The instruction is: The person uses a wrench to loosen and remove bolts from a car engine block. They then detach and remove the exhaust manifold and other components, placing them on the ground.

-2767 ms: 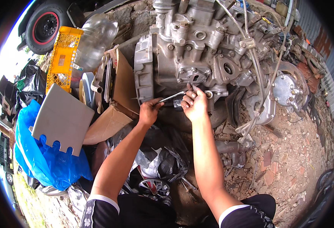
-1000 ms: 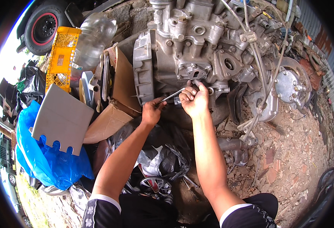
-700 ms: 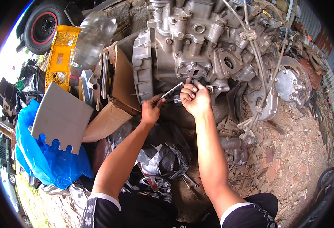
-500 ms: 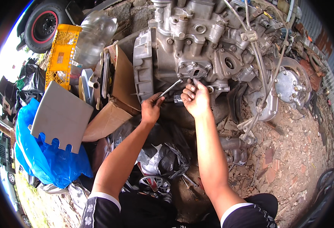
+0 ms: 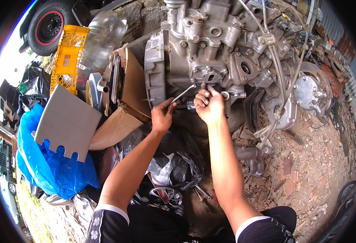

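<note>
Slim silver metal wrench (image 5: 183,94) has tipped upward since earlier, free end now just left of the right hand (image 5: 209,106). Left hand (image 5: 162,116)'s wrapped round its near end, shaft slanting up-right. Right hand's half-curled, nearer the grey slotted metal cover (image 5: 202,73) above; can't tell if it's pinching anything.

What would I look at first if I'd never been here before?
Probably the big grey engine at the top middle, with your right hand up by its lower side and your left hand holding a slim metal tool. The bright blue bag at the left and the yellow crate higher up stand out too.
</note>
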